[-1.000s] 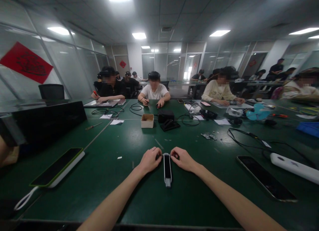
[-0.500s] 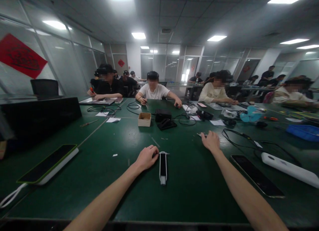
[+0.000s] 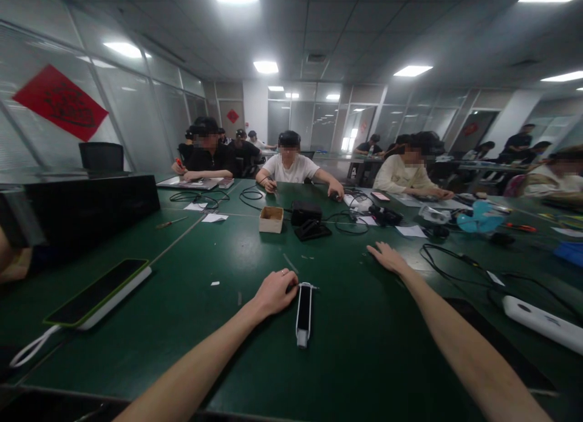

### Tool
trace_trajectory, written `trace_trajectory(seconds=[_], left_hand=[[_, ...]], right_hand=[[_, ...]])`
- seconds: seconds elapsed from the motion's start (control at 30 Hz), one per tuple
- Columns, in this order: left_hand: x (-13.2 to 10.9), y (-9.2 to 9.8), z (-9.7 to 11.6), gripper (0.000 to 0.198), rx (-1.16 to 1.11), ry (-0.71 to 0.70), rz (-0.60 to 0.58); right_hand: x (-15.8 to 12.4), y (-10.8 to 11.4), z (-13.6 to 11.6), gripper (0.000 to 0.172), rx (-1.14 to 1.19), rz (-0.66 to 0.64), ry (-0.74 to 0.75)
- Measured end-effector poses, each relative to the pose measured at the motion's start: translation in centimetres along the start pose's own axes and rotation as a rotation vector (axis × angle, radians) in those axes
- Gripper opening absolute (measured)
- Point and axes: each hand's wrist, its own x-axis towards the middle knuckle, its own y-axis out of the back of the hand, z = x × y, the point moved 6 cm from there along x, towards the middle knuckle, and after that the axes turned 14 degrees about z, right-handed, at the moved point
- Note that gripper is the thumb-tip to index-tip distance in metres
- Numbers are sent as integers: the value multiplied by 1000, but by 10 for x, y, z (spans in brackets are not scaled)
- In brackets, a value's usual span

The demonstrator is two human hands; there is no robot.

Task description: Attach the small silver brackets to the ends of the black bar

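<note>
My left hand (image 3: pixel 276 292) rests on the green table (image 3: pixel 364 343) with curled fingers at the top end of a slim white casing with a black face (image 3: pixel 303 313). Those fingers meet a thin metal crossbar (image 3: pixel 310 286) at the casing's head, and they seem to pinch its left end. The casing lies lengthwise on the table, with a small silver tip at its near end. My right hand (image 3: pixel 386 258) lies flat and palm down on the table, well to the right of the casing, touching nothing else I can make out.
A cardboard box (image 3: pixel 271 219) and black case (image 3: pixel 306 214) stand ahead. Black cables (image 3: pixel 449 260) and a white power strip (image 3: pixel 542 323) lie right; a dark tablet on a white slab (image 3: pixel 95 294) lies left. Several seated people work across the table.
My right hand has left the casing's head and moved out to the right, lying flat on the table. My left hand stays at the casing. The whole view has shifted slightly.
</note>
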Motion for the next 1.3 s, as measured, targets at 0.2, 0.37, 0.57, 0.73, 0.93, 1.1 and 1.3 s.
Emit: trace_trajectory(seconds=[0.2, 0.37, 0.57, 0.73, 0.93, 1.1, 1.3], left_hand=[[-1, 2, 1, 10, 21, -3, -3], [-2, 3, 1, 8, 3, -12, 12], [-3, 3, 2, 7, -6, -13, -10], [-4, 6, 1, 8, -3, -12, -14], [-5, 5, 1, 8, -21, -14, -11], [-4, 6, 0, 6, -6, -20, 1], [-5, 8, 1, 7, -1, -9, -16]], right_hand=[[-32, -1, -42, 58, 24, -25, 197], [-78, 8, -73, 55, 47, -8, 326], [-148, 14, -115, 57, 172, -44, 355], [-181, 27, -142, 54, 264, -31, 430], [-120, 55, -132, 46, 97, 132, 383], [-57, 53, -116, 35, -105, 83, 298], [-73, 43, -121, 28, -224, 41, 341]])
